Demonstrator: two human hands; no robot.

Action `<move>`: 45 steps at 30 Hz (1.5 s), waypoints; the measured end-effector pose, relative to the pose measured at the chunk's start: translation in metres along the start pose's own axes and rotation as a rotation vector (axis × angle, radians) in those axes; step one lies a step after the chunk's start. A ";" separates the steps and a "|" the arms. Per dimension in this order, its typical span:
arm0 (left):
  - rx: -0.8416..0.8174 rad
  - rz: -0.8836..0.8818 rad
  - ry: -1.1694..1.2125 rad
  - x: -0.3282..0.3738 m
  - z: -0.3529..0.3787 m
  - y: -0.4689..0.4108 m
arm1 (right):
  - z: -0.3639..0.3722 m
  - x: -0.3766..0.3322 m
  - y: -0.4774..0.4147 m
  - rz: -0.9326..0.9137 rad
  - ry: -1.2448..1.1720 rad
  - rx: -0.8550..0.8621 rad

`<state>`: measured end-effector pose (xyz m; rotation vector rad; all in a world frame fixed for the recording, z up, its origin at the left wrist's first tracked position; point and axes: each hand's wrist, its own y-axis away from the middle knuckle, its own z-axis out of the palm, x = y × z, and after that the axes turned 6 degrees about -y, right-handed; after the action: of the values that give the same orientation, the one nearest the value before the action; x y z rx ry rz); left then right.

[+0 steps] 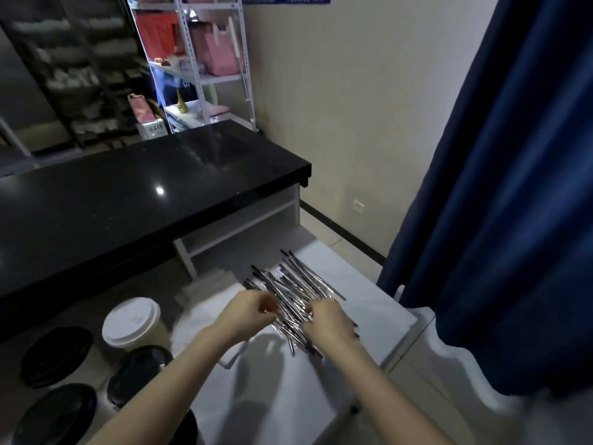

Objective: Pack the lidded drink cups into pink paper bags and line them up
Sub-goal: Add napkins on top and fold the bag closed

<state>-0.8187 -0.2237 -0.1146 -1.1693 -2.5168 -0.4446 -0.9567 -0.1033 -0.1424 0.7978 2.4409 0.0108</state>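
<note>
Both hands work over a loose heap of wrapped straws [298, 290] lying on the white worktop [369, 303]. The left hand [253, 311] has its grip closed, fingertips pinching a wrapper at the heap's near-left edge. The right hand [330, 322] lies on the heap with its fingers bent down among the straws; blur hides whether its grip holds any. The task's cups stand apart from the hands at the lower left: a white-lidded cup [131, 319] nearest the straws, and black-lidded cups [56, 354] around and in front of it, one partly hidden behind the left forearm. A black worktop [144, 194] juts out above and behind the cups, overhanging their far side. The pink paper bags [218, 53] are far off on a metal rack [195, 81] beyond that black slab, well away from cups and hands. A blue curtain [513, 187] hangs close along the right side, its hem reaching down beside the white worktop's right edge.
</note>
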 end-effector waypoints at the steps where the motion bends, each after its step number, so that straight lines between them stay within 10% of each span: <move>1: -0.012 0.003 -0.027 -0.002 0.003 -0.005 | 0.004 0.000 -0.005 -0.004 0.020 -0.006; 9: -0.108 0.068 -0.282 -0.016 0.022 -0.038 | 0.026 0.004 -0.026 -0.053 0.195 -0.036; 30: 0.086 0.075 -0.254 -0.030 -0.018 -0.036 | -0.026 0.013 -0.020 0.001 -0.360 0.029; 45: 0.337 -0.074 -0.175 -0.056 -0.102 0.103 | -0.024 -0.122 0.022 -0.536 -0.420 -0.056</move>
<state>-0.6877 -0.2400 -0.0322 -1.0247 -2.6526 0.0696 -0.8760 -0.1482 -0.0557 0.0841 2.1602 -0.2622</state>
